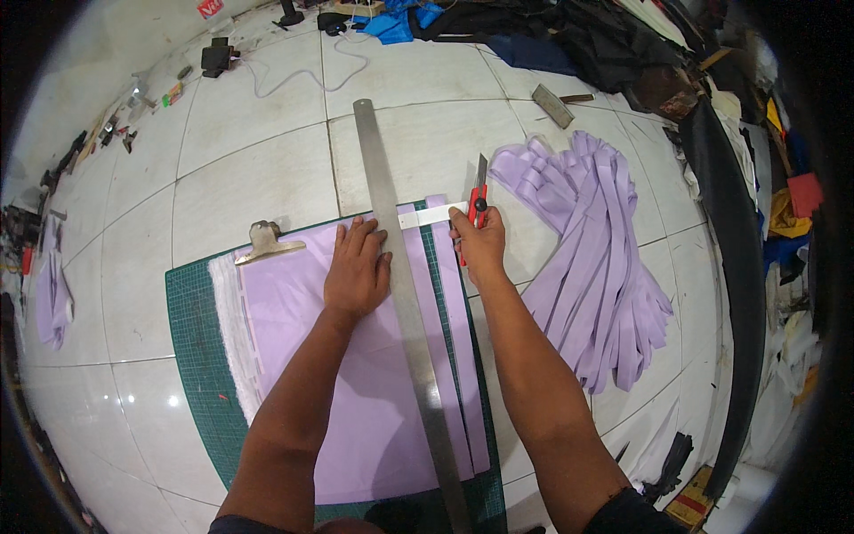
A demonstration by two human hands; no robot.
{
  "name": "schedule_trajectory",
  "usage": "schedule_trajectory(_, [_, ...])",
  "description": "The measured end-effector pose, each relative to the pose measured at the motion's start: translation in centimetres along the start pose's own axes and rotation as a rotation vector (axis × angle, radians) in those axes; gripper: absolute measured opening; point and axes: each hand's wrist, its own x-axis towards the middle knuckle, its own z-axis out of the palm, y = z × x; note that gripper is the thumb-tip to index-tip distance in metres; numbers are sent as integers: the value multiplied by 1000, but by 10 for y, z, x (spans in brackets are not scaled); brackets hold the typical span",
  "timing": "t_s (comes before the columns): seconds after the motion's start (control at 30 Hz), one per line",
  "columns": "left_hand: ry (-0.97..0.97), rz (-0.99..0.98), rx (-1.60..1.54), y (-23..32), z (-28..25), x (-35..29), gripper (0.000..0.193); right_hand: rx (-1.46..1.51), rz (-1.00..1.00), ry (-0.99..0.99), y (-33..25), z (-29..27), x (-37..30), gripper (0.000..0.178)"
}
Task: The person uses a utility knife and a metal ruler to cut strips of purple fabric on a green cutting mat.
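Lilac fabric (pixel 365 400) lies flat on a green cutting mat (pixel 194 325), and a long steel ruler (pixel 406 307) runs lengthwise across it. My left hand (pixel 358 274) rests on the cloth with fingers stretched out, its fingertips and thumb close against the ruler's left side. In my right hand (pixel 483 245) is a red utility knife (pixel 475 205), blade out and pointing away from me. The same hand pinches the right end of a short white strip (pixel 422 216), whose left end meets the ruler. Under it, a narrow cut fabric strip (pixel 454 311) lies along the right side.
A silver bulldog clip (pixel 267 245) grips the cloth's far left corner. Right of the mat, a bundle of lilac strips (pixel 592 258) lies on the tiled floor (pixel 258 169), with a block-headed hammer (pixel 553 105) beyond. Dark fabric (pixel 578 58) heaps at the far right.
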Motion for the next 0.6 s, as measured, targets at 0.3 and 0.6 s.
schedule_trajectory(0.3, [-5, 15, -14, 1, 2, -1, 35, 83, 51, -24, -11, -6, -7, 31])
schedule_trajectory(0.6, [-3, 11, 18, -7, 8, -6, 32, 183, 115, -49, -22, -95, -156, 31])
